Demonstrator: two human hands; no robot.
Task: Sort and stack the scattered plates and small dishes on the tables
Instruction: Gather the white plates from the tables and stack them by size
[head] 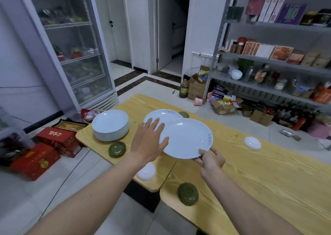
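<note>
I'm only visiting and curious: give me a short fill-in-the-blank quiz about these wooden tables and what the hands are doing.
1. The right hand pinches the rim of a white ___.
2. The stack of plates stands to the ___ of the held plate.
3. Besides the white small dish, the other small dishes are coloured ___.

Missing words: plate; left; green.

Tabletop (259,177) free near right, plate stack (111,125) and green dish (117,149) blocking left of held plate (188,138)
</note>
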